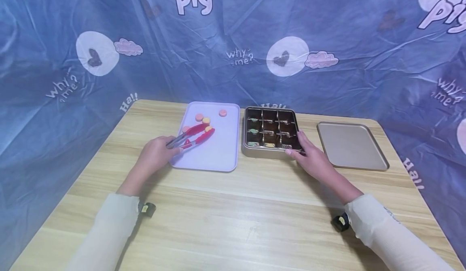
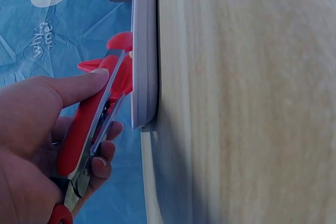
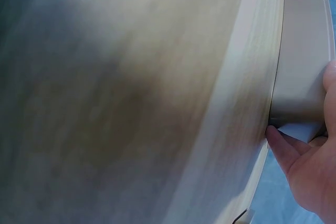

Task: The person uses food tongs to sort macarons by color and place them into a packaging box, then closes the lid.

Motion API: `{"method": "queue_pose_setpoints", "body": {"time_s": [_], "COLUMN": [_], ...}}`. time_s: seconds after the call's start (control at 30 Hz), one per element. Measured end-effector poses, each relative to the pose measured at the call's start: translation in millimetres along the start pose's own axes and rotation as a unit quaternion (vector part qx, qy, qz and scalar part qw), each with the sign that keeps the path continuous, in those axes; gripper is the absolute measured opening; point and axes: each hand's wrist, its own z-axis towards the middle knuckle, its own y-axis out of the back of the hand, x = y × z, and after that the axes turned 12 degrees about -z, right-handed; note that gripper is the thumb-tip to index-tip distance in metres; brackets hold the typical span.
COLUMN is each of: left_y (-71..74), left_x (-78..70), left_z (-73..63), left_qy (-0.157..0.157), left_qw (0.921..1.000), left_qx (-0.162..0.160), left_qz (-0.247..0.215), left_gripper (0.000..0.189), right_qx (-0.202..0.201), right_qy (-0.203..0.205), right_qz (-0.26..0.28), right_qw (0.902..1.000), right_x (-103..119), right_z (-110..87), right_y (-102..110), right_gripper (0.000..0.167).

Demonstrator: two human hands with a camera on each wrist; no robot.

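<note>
My left hand [image 1: 155, 154] grips a pair of red-tipped metal tongs [image 2: 86, 124] by the handles. The tongs' red heads are spread over a lilac tray [image 1: 218, 157], with a small yellow disc [image 1: 208, 129] between them near the tips. Another yellow disc [image 1: 206, 120] and pink discs [image 1: 223, 113] lie on the tray. At the front right corner of a gold tin [image 1: 262, 153], my right hand [image 1: 312, 156] holds the tin, thumb on the front and fingers along the side. Dark dividers split the tin into compartments, some with green or yellow pieces [image 1: 253, 131] inside.
A flat gold lid [image 1: 351, 143] lies on the wooden table [image 1: 233, 210], to the right of the tin. The tray and tin stand side by side with a narrow gap. A blue printed cloth [image 1: 204, 60] hangs behind the table and at both sides.
</note>
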Motion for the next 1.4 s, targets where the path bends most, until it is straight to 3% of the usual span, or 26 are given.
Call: {"method": "queue_pose_setpoints", "body": {"time_s": [0.7, 1.4], "left_y": [4.4, 8.1], "left_x": [-0.8, 2.0], "left_z": [-6.5, -13.2], "left_qy": [0.021, 0.013], "left_qw": [0.9997, 0.9998], "left_qx": [0.004, -0.006], "left_qz": [-0.011, -0.013], "left_gripper": [0.064, 0.061], "right_qx": [0.003, 0.004], "right_qy": [-0.002, -0.002], "right_qz": [0.003, 0.006], "right_qw": [1.0, 1.0], "right_x": [1.3, 2.4], "right_z": [-0.6, -1.3], "right_y": [1.0, 2.7], "right_gripper": [0.099, 0.098]}}
